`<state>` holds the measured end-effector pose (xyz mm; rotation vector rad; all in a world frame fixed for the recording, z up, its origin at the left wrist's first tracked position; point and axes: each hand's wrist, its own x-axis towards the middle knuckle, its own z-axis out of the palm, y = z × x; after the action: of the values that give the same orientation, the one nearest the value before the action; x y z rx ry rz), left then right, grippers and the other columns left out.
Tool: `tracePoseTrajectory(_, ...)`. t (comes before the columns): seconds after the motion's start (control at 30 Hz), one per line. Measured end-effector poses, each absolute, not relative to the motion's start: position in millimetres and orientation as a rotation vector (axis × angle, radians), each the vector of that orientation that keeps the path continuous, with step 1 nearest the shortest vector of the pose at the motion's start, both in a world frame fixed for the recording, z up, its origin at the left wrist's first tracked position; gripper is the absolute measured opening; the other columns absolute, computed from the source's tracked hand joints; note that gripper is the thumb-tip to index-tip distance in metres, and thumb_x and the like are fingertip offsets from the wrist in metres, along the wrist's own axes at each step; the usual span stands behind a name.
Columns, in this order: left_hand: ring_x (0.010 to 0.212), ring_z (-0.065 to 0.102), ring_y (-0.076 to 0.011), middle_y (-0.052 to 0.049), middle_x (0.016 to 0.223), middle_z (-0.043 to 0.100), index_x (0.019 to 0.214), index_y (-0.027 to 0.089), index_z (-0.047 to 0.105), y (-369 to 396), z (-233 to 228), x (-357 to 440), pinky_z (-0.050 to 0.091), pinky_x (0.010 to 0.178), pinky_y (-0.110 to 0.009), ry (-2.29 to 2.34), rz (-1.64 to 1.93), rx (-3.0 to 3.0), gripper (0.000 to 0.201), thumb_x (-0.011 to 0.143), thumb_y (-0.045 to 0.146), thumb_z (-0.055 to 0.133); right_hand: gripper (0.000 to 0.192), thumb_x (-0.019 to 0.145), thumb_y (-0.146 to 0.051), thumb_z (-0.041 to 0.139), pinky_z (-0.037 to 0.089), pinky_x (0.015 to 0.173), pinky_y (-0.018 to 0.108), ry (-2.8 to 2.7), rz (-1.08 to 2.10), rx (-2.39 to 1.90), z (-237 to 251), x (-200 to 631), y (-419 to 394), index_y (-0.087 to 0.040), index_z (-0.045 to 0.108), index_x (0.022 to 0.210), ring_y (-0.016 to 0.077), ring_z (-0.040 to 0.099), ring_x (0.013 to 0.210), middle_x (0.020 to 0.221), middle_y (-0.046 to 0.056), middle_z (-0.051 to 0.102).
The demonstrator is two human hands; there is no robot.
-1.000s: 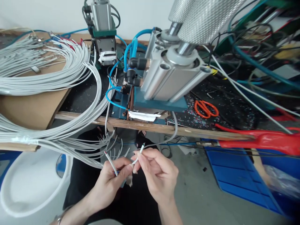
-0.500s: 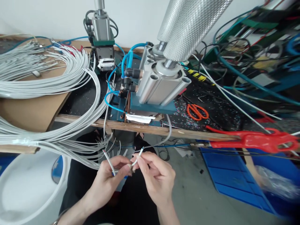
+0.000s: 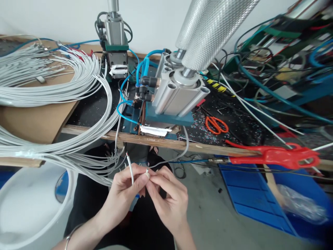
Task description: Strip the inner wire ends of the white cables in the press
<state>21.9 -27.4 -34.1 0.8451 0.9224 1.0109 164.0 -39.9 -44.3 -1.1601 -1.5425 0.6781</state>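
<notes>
Wires [image 3: 131, 170], two, we pinch in clamped fingers [image 3: 142, 178]; scissors [image 3: 216, 125] and two machines [image 3: 173, 100] beyond on the table [image 3: 161, 141]; floor [image 3: 208, 208] below.

Thin grey wire [image 3: 130, 169], upright, stripped tip

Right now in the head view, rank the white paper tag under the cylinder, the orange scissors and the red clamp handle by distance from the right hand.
1. White paper tag: just above the right hand, at the bench edge.
2. Orange scissors: up and to the right, on the black benchtop.
3. Red clamp handle: far right, along the bench edge.
</notes>
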Motion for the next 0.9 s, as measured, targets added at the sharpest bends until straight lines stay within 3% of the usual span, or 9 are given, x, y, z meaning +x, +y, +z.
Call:
tracePoseTrajectory(0.07, 0.067, 0.058, -0.0106, -0.003, 0.082, 0.066, 0.095, 0.02, 0.085, -28, -35, 22, 0.051, 0.062, -0.02, 0.938, 1.004, 0.857, 0.018, 0.093, 0.036, 0.075, 0.02, 0.091, -0.009, 0.066, 0.045, 0.053, 0.026, -1.542, 0.688, -1.152, -47, 163, -39, -0.023, 0.076, 0.081, 0.0151, 0.057, 0.06, 0.071, 0.001, 0.068)
tracePoseTrajectory(0.2, 0.104, 0.066, -0.0199, -0.008, 0.108, 0.07, 0.093, 0.02, 0.084, -27, -40, 20, 0.054, 0.09, -0.026, 1.067, 1.091, 0.875, 0.019, 0.093, 0.036, 0.075, 0.015, 0.095, -0.018, 0.066, 0.046, 0.052, 0.025, -1.54, 0.592, -1.363, -57, 172, -42, -0.021, 0.076, 0.085, 0.0124, 0.055, 0.052, 0.068, 0.001, 0.065)
tracePoseTrajectory(0.23, 0.101, 0.067, -0.0187, -0.007, 0.105, 0.07, 0.094, 0.02, 0.083, -27, -41, 19, 0.054, 0.09, -0.025, 1.089, 1.128, 0.845, 0.019, 0.094, 0.037, 0.074, 0.012, 0.095, -0.025, 0.068, 0.045, 0.051, 0.026, -1.538, 0.519, -1.481, -59, 177, -43, -0.019, 0.077, 0.088, 0.0125, 0.055, 0.05, 0.067, 0.0, 0.064)
tracePoseTrajectory(0.3, 0.069, 0.064, -0.0108, -0.001, 0.077, 0.066, 0.094, 0.019, 0.076, -25, -44, 16, 0.052, 0.067, -0.02, 1.088, 1.098, 0.772, 0.024, 0.096, 0.042, 0.07, 0.024, 0.092, -0.04, 0.074, 0.042, 0.05, 0.028, -1.487, 0.324, -1.736, -57, 188, -48, -0.018, 0.076, 0.101, 0.0139, 0.054, 0.048, 0.066, 0.0, 0.062)
tracePoseTrajectory(0.37, 0.042, 0.043, -0.0052, 0.008, 0.054, 0.049, 0.09, 0.017, 0.069, -25, -47, 14, 0.035, 0.045, -0.017, 1.056, 0.952, 0.745, 0.032, 0.093, 0.049, 0.072, 0.039, 0.09, -0.045, 0.077, 0.043, 0.056, 0.031, -1.355, 0.136, -1.889, -47, 195, -52, -0.017, 0.073, 0.116, 0.0152, 0.052, 0.051, 0.068, 0.0, 0.06)
tracePoseTrajectory(0.43, 0.037, 0.031, -0.0033, 0.01, 0.051, 0.043, 0.085, 0.015, 0.067, -27, -49, 14, 0.021, 0.039, -0.018, 1.031, 0.814, 0.764, 0.039, 0.086, 0.053, 0.077, 0.025, 0.093, -0.037, 0.075, 0.045, 0.063, 0.031, -1.292, 0.106, -1.821, -32, 197, -54, -0.021, 0.074, 0.112, 0.0152, 0.051, 0.057, 0.072, 0.001, 0.059)
tracePoseTrajectory(0.5, 0.038, 0.03, -0.0034, 0.008, 0.052, 0.047, 0.082, 0.014, 0.067, -31, -51, 15, 0.019, 0.04, -0.019, 1.023, 0.755, 0.788, 0.041, 0.083, 0.053, 0.08, 0.007, 0.095, -0.026, 0.071, 0.048, 0.063, 0.029, -1.385, 0.325, -1.599, -16, 191, -51, -0.024, 0.076, 0.099, 0.0143, 0.055, 0.061, 0.077, 0.002, 0.063)
tracePoseTrajectory(0.63, 0.044, 0.029, -0.0052, 0.007, 0.056, 0.045, 0.082, 0.014, 0.067, -36, -49, 17, 0.02, 0.043, -0.021, 1.007, 0.709, 0.892, 0.039, 0.088, 0.052, 0.074, 0.008, 0.09, -0.02, 0.075, 0.052, 0.054, 0.022, -1.545, 0.846, -1.234, -1, 174, -33, -0.023, 0.077, 0.097, 0.011, 0.062, 0.061, 0.085, 0.001, 0.071)
tracePoseTrajectory(0.9, 0.067, 0.051, -0.013, -0.001, 0.073, 0.06, 0.085, 0.013, 0.068, -41, -40, 11, 0.039, 0.066, -0.026, 0.942, 0.654, 1.005, 0.026, 0.091, 0.038, 0.073, 0.013, 0.088, -0.02, 0.071, 0.048, 0.052, 0.019, -1.613, 1.058, -1.272, 5, 180, -16, -0.02, 0.071, 0.074, 0.0095, 0.059, 0.056, 0.07, -0.002, 0.068)
